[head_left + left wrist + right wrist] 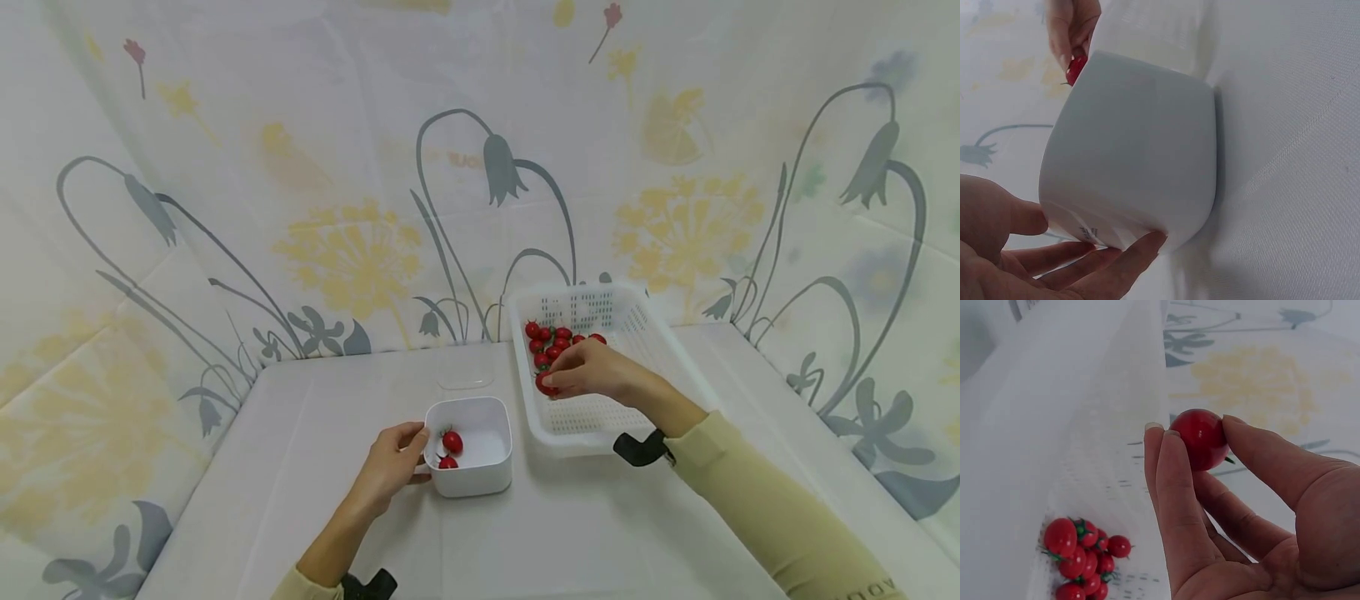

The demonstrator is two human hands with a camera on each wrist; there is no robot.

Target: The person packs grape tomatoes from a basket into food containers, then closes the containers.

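Note:
In the head view a square white container (pixel 474 479) stands on the table with two cherry tomatoes (pixel 452 442) inside. My left hand (pixel 390 462) holds its left side, thumb near the rim and fingers lower on the outer wall. The left wrist view shows these fingertips (pixel 1150 240) against the smooth white wall. My right hand (pixel 600 371) pinches one red cherry tomato (pixel 1200 439) between thumb and fingertips, over the left part of a white perforated basket (pixel 536 417). A cluster of cherry tomatoes (pixel 1072 561), some with green stems, lies in the basket.
The basket stands right of the container, close to the back edge of the table. A clear, flat piece (pixel 465 384) lies behind the container. White cloth covers the table (pixel 360 533), and a flower-printed curtain (pixel 360 167) surrounds its back and sides.

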